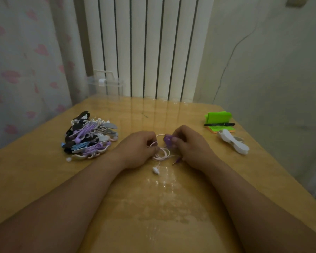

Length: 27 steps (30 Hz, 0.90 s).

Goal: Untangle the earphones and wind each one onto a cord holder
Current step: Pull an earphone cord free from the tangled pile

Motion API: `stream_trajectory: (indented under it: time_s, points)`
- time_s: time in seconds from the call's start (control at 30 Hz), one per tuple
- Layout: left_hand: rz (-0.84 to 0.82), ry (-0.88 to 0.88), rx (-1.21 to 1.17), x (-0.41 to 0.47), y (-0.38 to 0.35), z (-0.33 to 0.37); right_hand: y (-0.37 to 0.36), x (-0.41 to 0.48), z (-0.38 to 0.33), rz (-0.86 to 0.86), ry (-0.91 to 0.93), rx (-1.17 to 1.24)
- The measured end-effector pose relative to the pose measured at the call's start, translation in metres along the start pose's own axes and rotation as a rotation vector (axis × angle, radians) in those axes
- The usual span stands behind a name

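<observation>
**Wooden table, one earphone between both hands**

Glossy yellow-brown table (199,189) stands against a white ribbed radiator (144,48), with a curtain printed with pink hearts (26,61) off to my left. At mid-table my left hand (140,148) has its fingers curled in, pinching the pale pink earphone cord (161,154). My right hand (188,145) pinches a purple cord holder (167,140) between thumb and fingertips, just beside my left.

A stretch of cord arcs between the two hands, and the rest lies in loose loops on the table below them. One white earbud (155,170) trails toward me, and the purple plug (177,160) pokes out under my right hand.

Well to my left sits a heap of earphones and cord holders (89,136) in purple, black, blue and white. To my right lie white cord holders (233,142), near a green sticky-note pad (218,115) with a black marker (219,124) across it. A clear plastic box (106,84) sits at the far edge.
</observation>
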State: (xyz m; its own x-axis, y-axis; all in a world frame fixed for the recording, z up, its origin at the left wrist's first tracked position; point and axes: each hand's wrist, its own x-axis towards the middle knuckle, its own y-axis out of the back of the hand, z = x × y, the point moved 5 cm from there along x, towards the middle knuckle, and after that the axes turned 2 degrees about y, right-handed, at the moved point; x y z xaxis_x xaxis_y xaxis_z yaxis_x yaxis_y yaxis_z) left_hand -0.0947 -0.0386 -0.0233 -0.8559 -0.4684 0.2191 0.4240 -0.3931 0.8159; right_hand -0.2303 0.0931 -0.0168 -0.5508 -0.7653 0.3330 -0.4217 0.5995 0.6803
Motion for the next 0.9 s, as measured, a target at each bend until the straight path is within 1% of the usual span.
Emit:
stream_trajectory:
  time_s: [0.07, 0.1, 0.17, 0.2, 0.27, 0.37, 0.4, 0.47, 0.53, 0.57, 0.6, 0.7, 0.77, 0.83, 0.9]
  points:
    - [0.02, 0.038, -0.074, 0.0, 0.006, -0.006, 0.01, -0.002, 0.003, 0.038, -0.096, 0.18]
    - [0.056, 0.077, -0.134, 0.0, 0.01, -0.008, 0.013, -0.002, 0.006, 0.059, -0.15, 0.257]
    - [0.16, 0.184, -0.313, 0.002, 0.018, -0.014, 0.019, -0.002, 0.011, 0.145, -0.238, 0.407]
    - [0.207, 0.23, -0.422, 0.002, 0.021, -0.017, 0.023, -0.003, 0.012, 0.187, -0.26, 0.437]
    - [0.28, 0.277, -0.591, 0.001, 0.026, -0.016, 0.029, -0.003, 0.012, 0.193, -0.244, 0.337]
    - [0.328, 0.273, -0.84, -0.003, 0.03, -0.009, 0.019, -0.004, 0.008, 0.032, -0.164, 0.096]
    - [0.315, 0.258, -0.928, -0.004, 0.03, -0.005, 0.015, -0.005, 0.004, 0.007, -0.139, 0.018]
    - [0.258, 0.225, -0.999, -0.004, 0.028, 0.0, 0.013, -0.006, -0.006, 0.04, -0.07, -0.081]
    - [0.186, 0.198, -1.009, -0.004, 0.026, 0.004, 0.015, -0.006, -0.019, 0.123, 0.03, -0.04]
    - [0.151, 0.185, -1.046, -0.004, 0.025, 0.007, 0.015, -0.007, -0.024, 0.147, 0.072, -0.002]
    - [0.118, 0.169, -1.121, -0.004, 0.026, 0.009, 0.015, -0.008, -0.029, 0.133, 0.099, 0.041]
    - [0.006, 0.099, -1.49, -0.002, 0.036, 0.015, 0.002, -0.011, -0.03, -0.048, 0.086, 0.098]
    - [-0.023, 0.086, -1.7, 0.0, 0.046, 0.015, -0.006, -0.009, -0.021, -0.112, 0.042, 0.082]
    - [-0.005, 0.08, -1.774, 0.0, 0.055, 0.016, -0.007, -0.008, -0.013, -0.147, -0.007, 0.045]
    - [0.016, 0.081, -1.794, -0.002, 0.059, 0.018, -0.006, -0.007, -0.01, -0.186, -0.028, -0.058]
